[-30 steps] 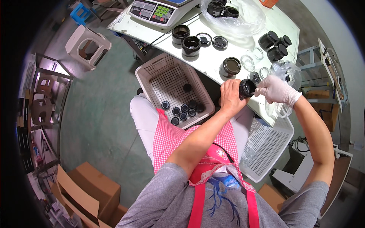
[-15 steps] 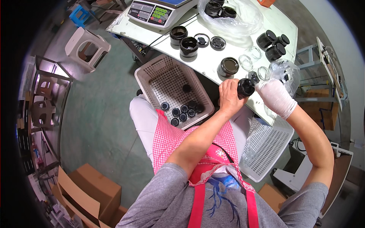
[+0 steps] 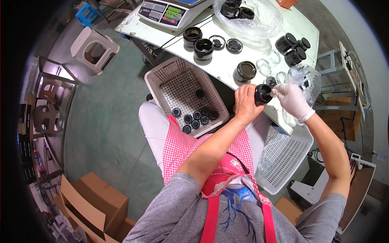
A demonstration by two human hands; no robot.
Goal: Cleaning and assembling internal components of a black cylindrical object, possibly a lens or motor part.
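My left hand is wrapped round a small dark jar at the table's near edge, its open mouth tilted up toward me. My right hand, in a white glove, pinches at the right rim of that mouth. Something thin and pale seems to reach from its fingertips into the jar, too small to name. Just beyond the left hand stands a larger dark jar, filled with dark stuff. Several clear rings lie past it, beside a clear plastic bag.
Two open dark jars and two round lids stand near a scale. Lidded jars are at the right, and a bag holds more jars. Below are a crate with small jars and a white basket.
My right hand has turned and brought its pinched fingertips to the mouth of the jar. The left hand keeps its hold on the jar, almost in the same place.
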